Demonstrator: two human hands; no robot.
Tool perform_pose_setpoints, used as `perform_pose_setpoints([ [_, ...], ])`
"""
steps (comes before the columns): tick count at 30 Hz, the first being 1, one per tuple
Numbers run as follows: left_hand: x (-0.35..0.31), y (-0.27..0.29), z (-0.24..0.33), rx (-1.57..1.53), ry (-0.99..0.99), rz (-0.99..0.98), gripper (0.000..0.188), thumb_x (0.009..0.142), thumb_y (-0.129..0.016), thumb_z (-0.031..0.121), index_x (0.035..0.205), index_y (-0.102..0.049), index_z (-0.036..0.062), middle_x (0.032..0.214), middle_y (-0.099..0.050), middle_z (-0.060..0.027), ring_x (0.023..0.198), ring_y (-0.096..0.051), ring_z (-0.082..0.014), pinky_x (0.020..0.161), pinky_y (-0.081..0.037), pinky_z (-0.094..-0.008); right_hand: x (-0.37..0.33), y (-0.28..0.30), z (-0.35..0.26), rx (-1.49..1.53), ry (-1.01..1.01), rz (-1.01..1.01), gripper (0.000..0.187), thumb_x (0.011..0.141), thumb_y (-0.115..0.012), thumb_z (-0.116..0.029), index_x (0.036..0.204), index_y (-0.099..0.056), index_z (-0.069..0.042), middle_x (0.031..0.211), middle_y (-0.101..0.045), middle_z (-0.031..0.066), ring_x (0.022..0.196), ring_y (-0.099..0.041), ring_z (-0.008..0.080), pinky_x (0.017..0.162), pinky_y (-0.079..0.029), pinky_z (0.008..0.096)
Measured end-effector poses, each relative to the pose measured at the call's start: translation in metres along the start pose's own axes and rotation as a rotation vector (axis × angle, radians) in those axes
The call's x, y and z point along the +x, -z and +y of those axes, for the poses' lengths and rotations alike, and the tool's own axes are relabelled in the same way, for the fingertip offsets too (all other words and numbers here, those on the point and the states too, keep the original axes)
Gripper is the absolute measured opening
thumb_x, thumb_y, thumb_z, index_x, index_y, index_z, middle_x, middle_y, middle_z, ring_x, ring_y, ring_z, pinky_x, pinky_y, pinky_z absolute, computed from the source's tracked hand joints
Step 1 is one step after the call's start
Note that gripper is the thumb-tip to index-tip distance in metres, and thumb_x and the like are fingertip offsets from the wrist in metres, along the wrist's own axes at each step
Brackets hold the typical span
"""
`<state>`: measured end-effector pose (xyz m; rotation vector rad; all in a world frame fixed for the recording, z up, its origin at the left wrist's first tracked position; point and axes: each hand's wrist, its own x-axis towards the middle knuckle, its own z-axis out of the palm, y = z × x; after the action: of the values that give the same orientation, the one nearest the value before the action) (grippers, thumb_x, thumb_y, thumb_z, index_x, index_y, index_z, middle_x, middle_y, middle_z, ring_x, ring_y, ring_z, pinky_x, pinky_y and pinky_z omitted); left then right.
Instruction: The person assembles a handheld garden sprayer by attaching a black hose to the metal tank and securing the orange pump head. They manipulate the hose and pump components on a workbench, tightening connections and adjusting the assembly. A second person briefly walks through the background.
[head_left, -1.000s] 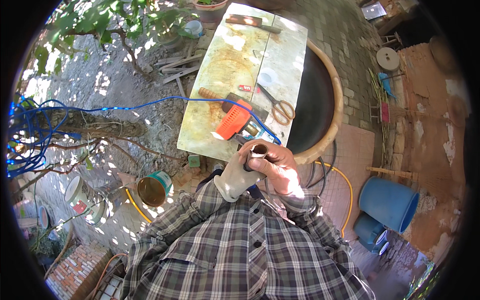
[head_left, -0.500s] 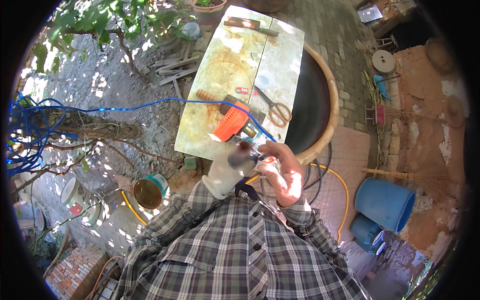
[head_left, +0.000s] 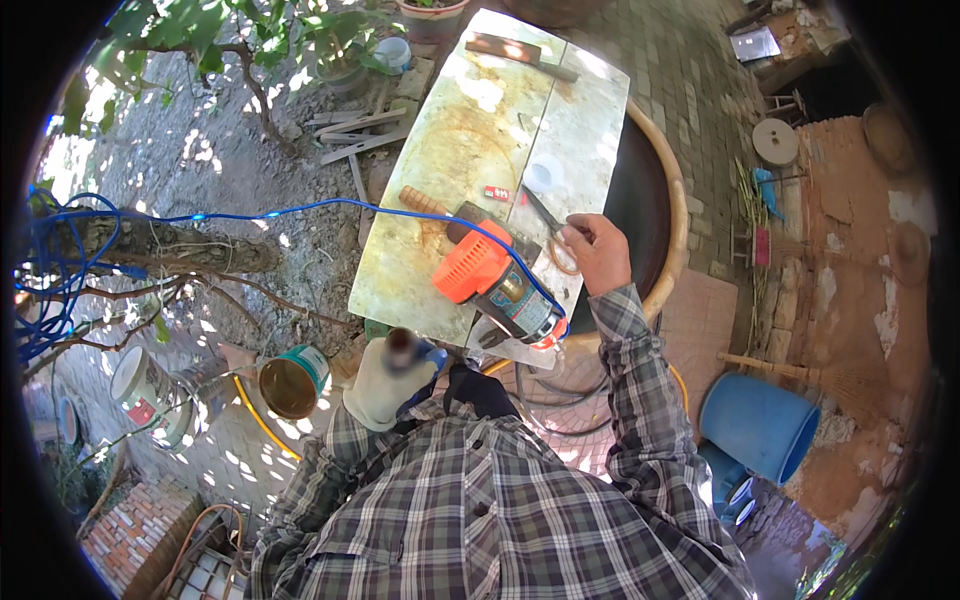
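Note:
My right hand (head_left: 600, 255) is closed at the handle of the scissors (head_left: 562, 258), which lie on the board with their blades pointing away. Near my lower left is a pale, rounded plastic jug (head_left: 375, 390) with a brown round mouth and a dark blue part beside it. My left sleeve ends right at this jug; the fingers of my left hand are hidden behind it. Between both hands, an orange and dark power tool (head_left: 495, 285) with a blue cord lies at the board's near edge, on top of a tool with a ribbed wooden handle (head_left: 425, 200).
The pale board (head_left: 420, 270) covers part of a large round vat (head_left: 672, 190). On it are a white cup (head_left: 543, 172), a small red packet (head_left: 497, 193) and a brown-handled tool (head_left: 505, 47). The blue cord (head_left: 310, 205) crosses leftward. A bucket (head_left: 293, 380) and a blue barrel (head_left: 760, 425) stand nearby.
My right hand has left the power tool's near end and moved forward and right to the scissors. My left arm and the jug have drawn back to the left, uncovering the power tool.

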<state>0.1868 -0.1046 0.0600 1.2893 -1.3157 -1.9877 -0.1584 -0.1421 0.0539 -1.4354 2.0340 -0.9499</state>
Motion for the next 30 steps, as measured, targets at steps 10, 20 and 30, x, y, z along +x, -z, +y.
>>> perform_pose_setpoints([
  [10, -0.003, -0.009, 0.012, 0.065, -0.050, 0.193, 0.020, 0.079, -0.073, 0.015, 0.083, -0.063, -0.0017, 0.063, -0.059, -0.0075, 0.059, -0.051, -0.0094, 0.056, -0.045, -0.0310, -0.025, 0.013, -0.071, 0.342, -0.109, -0.040, 0.018, 0.092, -0.062, -0.009, 0.102, -0.065, 0.006, 0.078, -0.067, 0.0069, 0.073, -0.064, 0.0123, 0.067, -0.050, 0.0268],
  [20, 0.016, -0.029, -0.020, 0.387, -0.117, 0.006, 0.024, 0.084, -0.069, 0.022, 0.094, -0.068, 0.0012, 0.073, -0.066, -0.0141, 0.064, -0.064, -0.0223, 0.062, -0.050, -0.0338, -0.203, -0.028, -0.038, 0.262, -0.354, -0.526, 0.023, 0.090, -0.066, -0.012, 0.109, -0.065, 0.002, 0.092, -0.063, 0.0120, 0.081, -0.064, 0.0196, 0.074, -0.052, 0.0315],
  [30, 0.024, -0.117, 0.065, -0.373, 0.103, -0.313, 0.015, 0.081, -0.073, 0.010, 0.091, -0.070, -0.0012, 0.074, -0.065, -0.0038, 0.069, -0.062, -0.0095, 0.059, -0.048, -0.0242, -0.218, -0.028, -0.053, 0.877, -0.244, -0.291, 0.068, 0.081, -0.079, -0.023, 0.135, -0.046, 0.001, 0.130, -0.054, 0.0121, 0.122, -0.050, 0.0198, 0.105, -0.038, 0.0348],
])
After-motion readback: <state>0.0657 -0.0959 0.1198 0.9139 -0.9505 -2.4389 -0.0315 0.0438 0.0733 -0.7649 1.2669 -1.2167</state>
